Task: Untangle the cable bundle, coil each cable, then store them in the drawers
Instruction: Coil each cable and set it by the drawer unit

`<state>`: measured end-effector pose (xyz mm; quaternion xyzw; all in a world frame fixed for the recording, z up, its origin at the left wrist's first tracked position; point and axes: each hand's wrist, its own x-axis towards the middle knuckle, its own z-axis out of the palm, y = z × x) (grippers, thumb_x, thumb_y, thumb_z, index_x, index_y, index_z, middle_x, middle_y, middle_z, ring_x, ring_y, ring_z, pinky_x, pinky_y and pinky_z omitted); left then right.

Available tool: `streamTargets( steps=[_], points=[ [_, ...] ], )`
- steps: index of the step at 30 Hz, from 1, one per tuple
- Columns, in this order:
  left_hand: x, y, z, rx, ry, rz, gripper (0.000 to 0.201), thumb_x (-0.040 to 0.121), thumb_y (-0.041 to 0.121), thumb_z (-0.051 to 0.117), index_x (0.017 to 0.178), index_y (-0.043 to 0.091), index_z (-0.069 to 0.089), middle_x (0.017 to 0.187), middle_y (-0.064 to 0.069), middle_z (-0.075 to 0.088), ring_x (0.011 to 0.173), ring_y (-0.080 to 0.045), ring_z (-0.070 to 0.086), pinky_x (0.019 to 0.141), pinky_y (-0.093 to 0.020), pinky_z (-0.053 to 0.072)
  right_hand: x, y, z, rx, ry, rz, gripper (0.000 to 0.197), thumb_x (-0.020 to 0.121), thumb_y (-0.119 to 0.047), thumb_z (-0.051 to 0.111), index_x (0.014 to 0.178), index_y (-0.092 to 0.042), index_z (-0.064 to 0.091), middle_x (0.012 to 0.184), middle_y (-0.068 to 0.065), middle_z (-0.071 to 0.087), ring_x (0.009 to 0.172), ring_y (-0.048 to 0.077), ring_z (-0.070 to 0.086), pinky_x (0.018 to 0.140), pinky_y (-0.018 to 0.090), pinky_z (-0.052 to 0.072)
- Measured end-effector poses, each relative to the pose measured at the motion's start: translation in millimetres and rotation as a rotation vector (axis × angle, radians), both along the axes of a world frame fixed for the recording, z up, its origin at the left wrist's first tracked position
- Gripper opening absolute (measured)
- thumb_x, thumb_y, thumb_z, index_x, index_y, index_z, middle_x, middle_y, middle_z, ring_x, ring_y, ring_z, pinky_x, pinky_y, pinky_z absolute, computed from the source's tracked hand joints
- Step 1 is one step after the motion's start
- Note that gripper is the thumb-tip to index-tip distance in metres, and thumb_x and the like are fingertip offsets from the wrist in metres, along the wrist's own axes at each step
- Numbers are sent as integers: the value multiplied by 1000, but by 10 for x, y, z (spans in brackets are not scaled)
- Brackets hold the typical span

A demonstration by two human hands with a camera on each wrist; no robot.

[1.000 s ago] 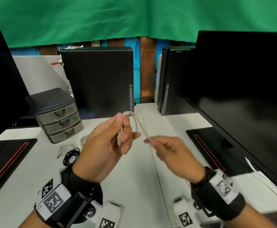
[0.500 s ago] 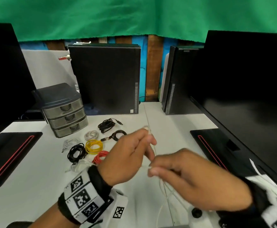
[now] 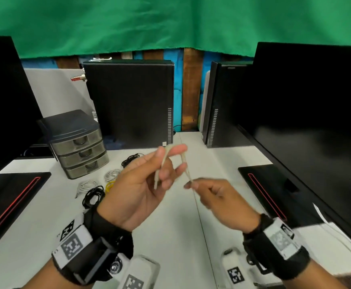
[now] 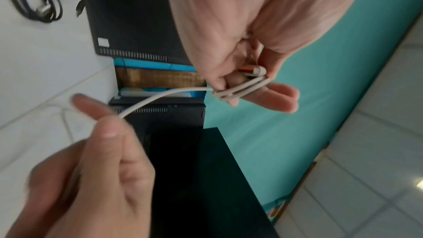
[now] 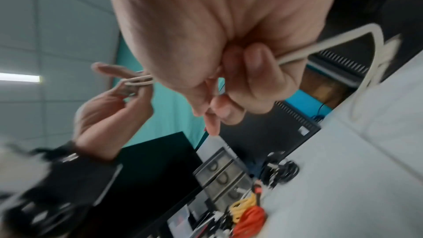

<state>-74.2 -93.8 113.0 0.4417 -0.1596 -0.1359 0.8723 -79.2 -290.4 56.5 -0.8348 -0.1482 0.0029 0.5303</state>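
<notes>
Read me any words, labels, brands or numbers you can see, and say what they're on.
No readable text.
Wrist bands: black-and-white square marker patterns, no letters.
Computer tower: small white sticker, too small to read.
Drawer unit: no label visible.

White table with drawer unit, coiled cables, two towers.

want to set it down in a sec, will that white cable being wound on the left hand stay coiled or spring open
The white cable bends tightly around the left hand fingers, so it is probably floppy and light. Its tail sags from the right hand, so loops would likely loosen if released. Thin and smooth, it may slip.
</notes>
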Motion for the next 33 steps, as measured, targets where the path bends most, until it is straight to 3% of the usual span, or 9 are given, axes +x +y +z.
streamTargets(
  steps=[2,4,8,12,15,19,25,29,33],
  points=[
    [42,51,34,8,-20,85,42,91,27,50,115,-2,69,57,2,53,54,-8,57,100,-29,52,-60,119,-91,-145,48,93,31,105,-33,45,116,-20,72,70,-29,66,72,-9,63,73,12,48],
    [101,104,-6,174,-137,198,33,94,31,47,96,11,74,70,1,67,86,-13,69,112,-36,41,-149,244,-116,-270,7,188,42,104,-47,42,115,-17,70,104,-7,74,101,11,68,93,35,53],
    [182,120,-153,439,-297,353,46,101,42,46,70,26,75,97,4,77,131,-18,54,117,-44,31,-344,317,118,-419,-98,299,50,104,-52,35,107,-9,62,95,12,68,87,26,65,83,45,52],
    [112,-6,-206,640,-398,384,39,102,32,44,87,17,77,101,11,77,122,9,54,102,-19,39,-555,313,416,-474,-117,366,35,106,-42,42,109,-15,64,70,-6,62,63,14,55,69,35,50],
    [111,-44,-370,847,-519,332,35,106,25,45,87,18,73,79,8,75,85,-9,70,97,-30,46,-652,220,640,-387,-126,399,27,105,-35,46,100,-17,65,55,-8,48,49,10,46,52,19,36],
    [114,-8,-413,867,-421,23,34,108,22,41,92,25,70,56,0,61,51,-14,54,74,-42,52,-654,-68,907,-55,-224,231,25,101,-25,51,87,-20,71,53,-22,48,48,-2,44,51,4,33],
    [-94,-34,-133,428,-277,-302,40,99,27,42,111,5,74,44,2,49,45,-8,45,91,-30,51,-235,-457,765,229,-285,-183,22,88,-35,65,78,-19,75,49,-6,36,47,18,26,47,30,21],
    [-100,-4,39,119,-161,-117,46,90,32,51,107,-6,71,45,1,41,40,-8,38,87,-27,54,-53,-358,471,163,-203,-227,18,98,-17,57,94,-16,75,51,-20,55,46,0,48,47,9,35],
    [-26,47,61,53,-80,66,55,94,34,56,117,-16,61,50,1,45,44,-8,43,93,-23,52,22,-134,154,-43,-60,-92,22,101,-28,54,101,-26,76,72,-15,67,67,-6,56,72,11,45]
  ],
)
